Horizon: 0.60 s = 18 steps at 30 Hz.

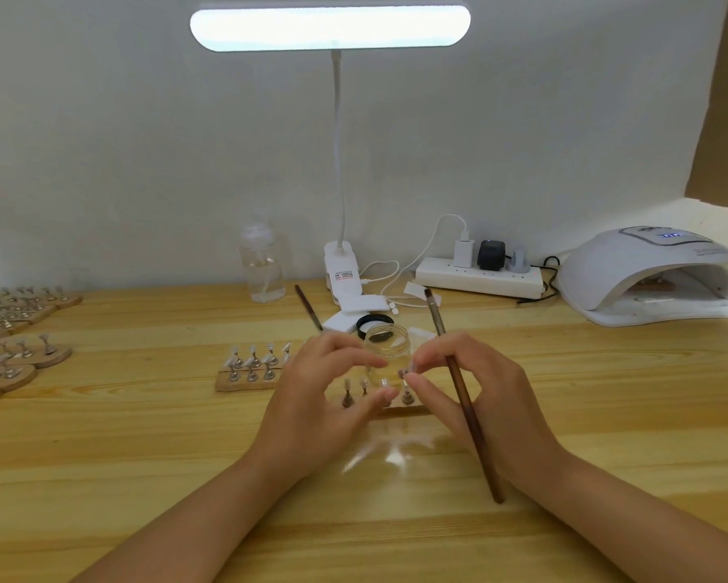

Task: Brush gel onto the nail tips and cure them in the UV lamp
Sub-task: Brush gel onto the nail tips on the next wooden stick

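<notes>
My right hand point(475, 389) grips a long brown gel brush point(465, 397), bristles pointing up and away, while its fingertips pinch a clear nail tip point(408, 368) on a stand. My left hand point(324, 389) rests over the wooden holder point(404, 411) in front of me, fingers spread around its small metal stands; whether it grips the holder is hidden. An open clear gel jar point(386, 340) stands just behind both hands. The white UV lamp point(648, 275) sits at the far right with a holder visible inside it.
A second wooden holder point(248, 378) with nail tips lies left of my hands. More holders point(21, 330) crowd the left edge. Behind stand a second brush point(307, 307), jar lid point(374, 321), white pads point(358, 307), liquid bottle point(262, 267), desk lamp point(341, 263) and power strip point(480, 277).
</notes>
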Available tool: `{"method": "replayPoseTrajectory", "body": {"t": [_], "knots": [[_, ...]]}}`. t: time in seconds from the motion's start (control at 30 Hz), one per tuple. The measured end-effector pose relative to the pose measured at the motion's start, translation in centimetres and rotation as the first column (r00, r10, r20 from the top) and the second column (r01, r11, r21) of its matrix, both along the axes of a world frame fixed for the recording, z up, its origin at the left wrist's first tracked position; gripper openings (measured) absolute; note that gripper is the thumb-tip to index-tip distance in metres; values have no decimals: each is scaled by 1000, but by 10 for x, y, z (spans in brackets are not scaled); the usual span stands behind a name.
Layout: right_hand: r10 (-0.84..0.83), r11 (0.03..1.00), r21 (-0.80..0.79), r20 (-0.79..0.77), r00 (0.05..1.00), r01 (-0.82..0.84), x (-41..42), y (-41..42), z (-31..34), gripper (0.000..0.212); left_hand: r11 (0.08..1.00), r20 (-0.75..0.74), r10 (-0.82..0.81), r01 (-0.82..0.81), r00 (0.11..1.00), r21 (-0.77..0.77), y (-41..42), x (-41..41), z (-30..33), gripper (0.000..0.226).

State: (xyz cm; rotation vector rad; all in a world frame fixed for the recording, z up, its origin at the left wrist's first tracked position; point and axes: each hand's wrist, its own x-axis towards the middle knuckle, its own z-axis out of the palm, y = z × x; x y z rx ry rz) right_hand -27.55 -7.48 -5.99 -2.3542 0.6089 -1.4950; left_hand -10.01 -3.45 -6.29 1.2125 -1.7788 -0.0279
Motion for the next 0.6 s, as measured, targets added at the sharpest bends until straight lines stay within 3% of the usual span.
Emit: {"method": "replayPoseTrajectory", "body": {"t": [0.17,0.37,0.47,0.6], "knots": [[61,993,-95,-55,997,-67,6,5,-2,14,987,72,-66,76,995,-145,0,0,-4,20],[43,998,-53,-13,999,-44,5,2,3,15,988,12,-48,49,999,-149,0,-2,-3,19],[29,991,125,85,996,-40,-1,1,11,23,996,-118,-6,-6,993,-94,-1,0,-2,17],[19,862,488,238,971,-136,-6,-5,25,45,999,-227,33,-36,973,-9,-1,2,-2,32]]}}
